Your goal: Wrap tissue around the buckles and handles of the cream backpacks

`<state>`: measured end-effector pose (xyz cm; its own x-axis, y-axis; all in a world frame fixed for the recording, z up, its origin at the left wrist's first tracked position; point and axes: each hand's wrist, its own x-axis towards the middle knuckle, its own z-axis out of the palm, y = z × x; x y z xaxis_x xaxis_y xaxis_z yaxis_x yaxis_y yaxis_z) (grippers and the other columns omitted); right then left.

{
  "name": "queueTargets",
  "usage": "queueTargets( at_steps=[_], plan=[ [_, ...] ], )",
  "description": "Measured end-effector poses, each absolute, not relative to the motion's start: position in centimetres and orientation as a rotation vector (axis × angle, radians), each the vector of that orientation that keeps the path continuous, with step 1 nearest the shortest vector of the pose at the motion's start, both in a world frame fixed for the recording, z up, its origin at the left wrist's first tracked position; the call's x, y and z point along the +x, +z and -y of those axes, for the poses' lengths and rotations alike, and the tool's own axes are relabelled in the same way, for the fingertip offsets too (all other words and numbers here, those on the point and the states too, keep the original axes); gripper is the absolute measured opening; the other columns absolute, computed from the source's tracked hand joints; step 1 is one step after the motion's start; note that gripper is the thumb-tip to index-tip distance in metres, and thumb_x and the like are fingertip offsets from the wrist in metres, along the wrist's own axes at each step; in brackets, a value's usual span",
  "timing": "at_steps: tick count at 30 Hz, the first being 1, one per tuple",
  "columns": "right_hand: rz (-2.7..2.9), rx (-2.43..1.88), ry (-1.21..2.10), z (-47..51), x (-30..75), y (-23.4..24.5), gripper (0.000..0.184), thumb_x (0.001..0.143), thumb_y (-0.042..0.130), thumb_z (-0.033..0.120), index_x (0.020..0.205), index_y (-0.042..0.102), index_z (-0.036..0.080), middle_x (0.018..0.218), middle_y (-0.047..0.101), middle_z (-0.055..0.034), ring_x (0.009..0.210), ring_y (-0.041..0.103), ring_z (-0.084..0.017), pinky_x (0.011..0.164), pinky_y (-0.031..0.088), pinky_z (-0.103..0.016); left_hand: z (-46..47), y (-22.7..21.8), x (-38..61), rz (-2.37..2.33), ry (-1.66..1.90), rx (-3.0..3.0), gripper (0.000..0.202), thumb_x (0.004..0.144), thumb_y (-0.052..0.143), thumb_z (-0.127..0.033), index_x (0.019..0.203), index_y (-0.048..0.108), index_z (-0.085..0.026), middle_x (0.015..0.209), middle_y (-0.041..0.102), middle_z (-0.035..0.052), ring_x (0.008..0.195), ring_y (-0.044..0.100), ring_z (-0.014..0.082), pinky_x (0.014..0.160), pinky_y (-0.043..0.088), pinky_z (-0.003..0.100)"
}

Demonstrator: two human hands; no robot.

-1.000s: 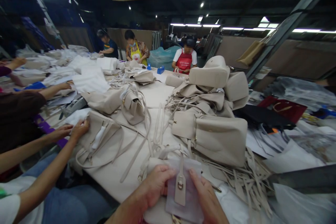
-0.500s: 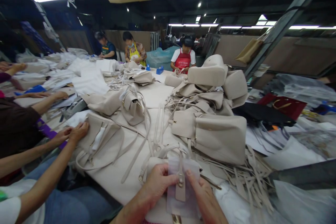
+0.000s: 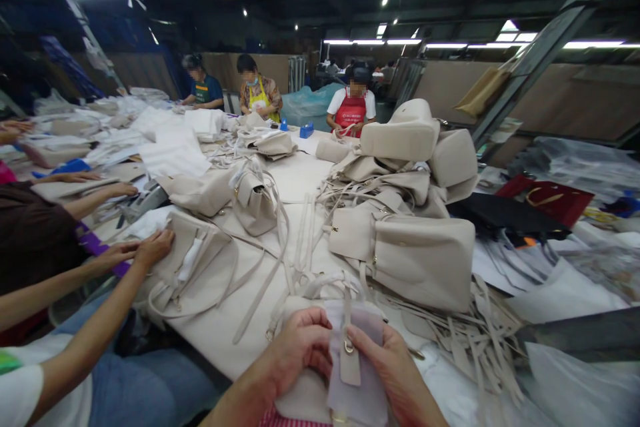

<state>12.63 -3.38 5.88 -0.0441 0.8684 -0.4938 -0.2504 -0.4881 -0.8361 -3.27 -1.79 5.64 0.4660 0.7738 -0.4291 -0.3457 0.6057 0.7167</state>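
Observation:
Both my hands are at the bottom centre, closed on a beige bag [image 3: 300, 397] that lies against my lap. My left hand [image 3: 300, 347] pinches the left side of a translucent white wrapping sheet [image 3: 357, 387] laid over the bag's front. My right hand [image 3: 395, 373] pinches the sheet's right side, its thumb next to a beige strap tab [image 3: 349, 363] with a small metal ring. The tab lies on top of the sheet, between my two thumbs.
A long beige worktable [image 3: 300, 180] carries a heap of beige bags [image 3: 415, 213] at right and loose straps [image 3: 465, 340]. At left, another person's hands [image 3: 135, 250] rest on a bag [image 3: 195, 267]. More seated workers are at the far end. Plastic sheets and a red bag [image 3: 545, 197] lie right.
My hands have drawn the bag and sheet slightly closer and lower. My thumbs have closed in around the strap tab. The neighbour's hands stay on their bag.

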Motion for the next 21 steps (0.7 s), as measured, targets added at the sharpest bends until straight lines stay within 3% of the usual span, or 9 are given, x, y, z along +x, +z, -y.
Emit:
queueTargets(
  at_steps=[4,7,10,14,18,21],
  plan=[
    [0.656,-1.371,1.697,3.5,12.7,6.2,0.038,0.059,0.082,0.043,0.084,0.073,0.016,0.069,0.074,-0.0038,0.059,0.066,-0.02,0.062,0.052,-0.031,1.6,5.9,-3.5,-0.79,0.687,0.545,0.024,0.06,0.063,-0.017,0.084,0.063,-0.012,0.066,0.066,0.006,0.051,0.062,0.0141,0.049,0.05,0.024],
    [0.659,-1.343,1.725,3.6,12.8,6.1,0.042,0.06,0.081,0.043,0.09,0.073,0.015,0.078,0.076,-0.0065,0.065,0.068,-0.021,0.064,0.052,-0.031,1.3,6.1,-2.9,-0.855,0.668,0.617,0.026,0.067,0.067,-0.026,0.088,0.063,-0.013,0.057,0.063,0.002,0.042,0.056,0.011,0.042,0.045,0.02],
    [0.686,-1.326,1.751,3.4,13.0,6.0,0.042,0.062,0.08,0.044,0.09,0.072,0.014,0.074,0.076,-0.0062,0.059,0.066,-0.019,0.059,0.051,-0.03,0.7,6.1,-2.1,-0.916,0.659,0.707,0.03,0.066,0.07,-0.032,0.088,0.063,-0.014,0.052,0.061,-0.0007,0.036,0.052,0.0103,0.037,0.039,0.019],
    [0.768,-1.363,1.666,3.2,13.6,5.9,0.041,0.064,0.079,0.042,0.092,0.069,0.015,0.069,0.073,-0.0023,0.057,0.064,-0.017,0.056,0.049,-0.027,-0.2,5.8,-1.2,-1.003,0.584,0.839,0.026,0.07,0.067,-0.041,0.072,0.059,-0.017,0.043,0.054,-0.004,0.03,0.043,0.0079,0.033,0.029,0.018],
    [0.815,-1.452,1.54,3.2,14.1,6.0,0.047,0.064,0.078,0.04,0.104,0.066,0.017,0.085,0.076,-0.0041,0.073,0.068,-0.021,0.065,0.052,-0.029,-0.8,5.9,0.0,-1.065,0.617,0.941,0.035,0.07,0.067,-0.047,0.056,0.052,-0.018,0.037,0.04,-0.0074,0.03,0.029,0.0046,0.034,0.017,0.021],
    [0.776,-1.452,1.499,3.5,14.3,6.0,0.053,0.064,0.077,0.043,0.109,0.065,0.018,0.097,0.075,-0.005,0.085,0.068,-0.025,0.071,0.053,-0.031,-1.0,6.1,1.0,-1.027,0.716,0.815,0.037,0.064,0.071,-0.045,0.053,0.048,-0.018,0.039,0.032,-0.01,0.034,0.021,0.003,0.038,0.01,0.022]
  ],
)
